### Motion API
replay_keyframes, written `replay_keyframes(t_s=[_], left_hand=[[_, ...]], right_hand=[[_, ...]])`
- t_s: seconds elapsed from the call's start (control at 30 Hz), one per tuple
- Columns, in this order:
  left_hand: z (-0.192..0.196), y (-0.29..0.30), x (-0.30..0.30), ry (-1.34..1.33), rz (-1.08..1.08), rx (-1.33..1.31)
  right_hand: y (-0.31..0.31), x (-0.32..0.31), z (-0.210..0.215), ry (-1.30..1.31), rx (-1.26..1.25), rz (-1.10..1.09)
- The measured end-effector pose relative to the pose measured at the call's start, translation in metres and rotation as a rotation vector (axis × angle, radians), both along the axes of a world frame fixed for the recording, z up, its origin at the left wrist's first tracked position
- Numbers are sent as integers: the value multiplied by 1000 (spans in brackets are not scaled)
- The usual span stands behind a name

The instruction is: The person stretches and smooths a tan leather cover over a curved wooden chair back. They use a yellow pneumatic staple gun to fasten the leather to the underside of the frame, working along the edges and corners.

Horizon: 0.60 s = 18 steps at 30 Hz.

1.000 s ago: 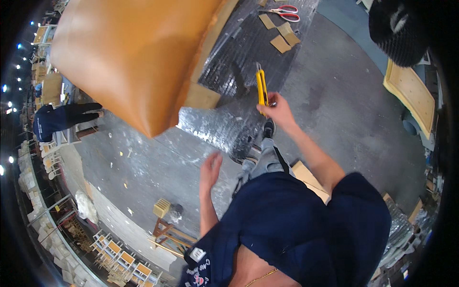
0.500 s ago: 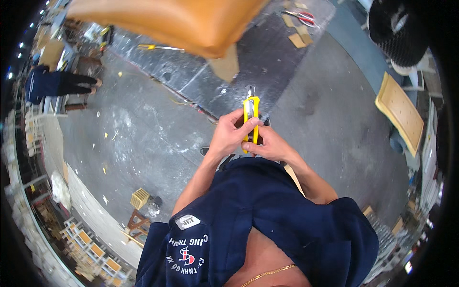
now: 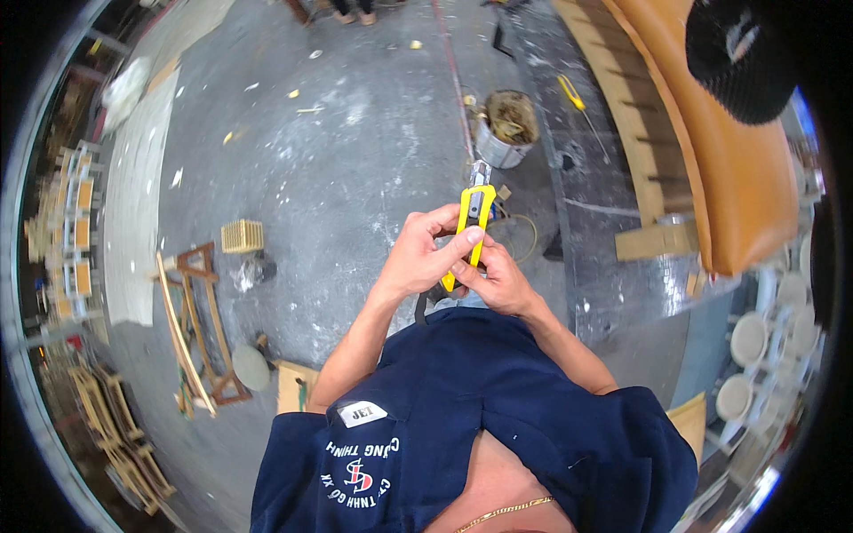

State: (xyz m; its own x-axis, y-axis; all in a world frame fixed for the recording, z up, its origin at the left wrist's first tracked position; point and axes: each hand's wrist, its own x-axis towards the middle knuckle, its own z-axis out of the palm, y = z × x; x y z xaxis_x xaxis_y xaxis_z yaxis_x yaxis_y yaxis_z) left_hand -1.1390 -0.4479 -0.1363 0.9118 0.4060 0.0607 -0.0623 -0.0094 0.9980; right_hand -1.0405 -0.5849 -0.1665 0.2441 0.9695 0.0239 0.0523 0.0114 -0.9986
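Observation:
Both my hands are in front of my waist on a yellow utility knife (image 3: pixel 477 204), its metal tip pointing away from me. My left hand (image 3: pixel 422 255) wraps the knife's body from the left, with its thumb lying along the handle. Closed around the lower end from the right is my right hand (image 3: pixel 503 282), its thumb against the handle. The fingers cover much of the handle's rear half. How far the blade stands out is hard to make out.
A bucket (image 3: pixel 500 153) of dark debris stands beyond the knife. To the right, a dark worktable (image 3: pixel 582 231) bears a yellow-handled screwdriver (image 3: pixel 571 91) and a tan padded piece (image 3: pixel 742 169) on a wooden frame. Wooden trestles (image 3: pixel 209 342) stand left. Another person's feet (image 3: pixel 355 16) show far ahead.
My view has turned left, so the worktable and padded piece now lie at the right and the bucket has come into sight. Both hands keep hold of the knife, which tilts slightly more rightward.

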Motion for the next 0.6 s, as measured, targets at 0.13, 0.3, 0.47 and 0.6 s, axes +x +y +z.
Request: replay_keyframes(t_s=[0.13, 0.3, 0.47, 0.6], left_hand=[[-8, 40, -11, 78, 257, -101], [-31, 98, 13, 197, 414, -35], [-60, 169, 49, 209, 516, -257], [-105, 244, 88, 218, 556, -431]], right_hand=[[62, -3, 6, 29, -50, 184], [125, 23, -15, 85, -146, 286], [190, 84, -19, -227, -123, 445], [225, 155, -46, -339, -255, 361]])
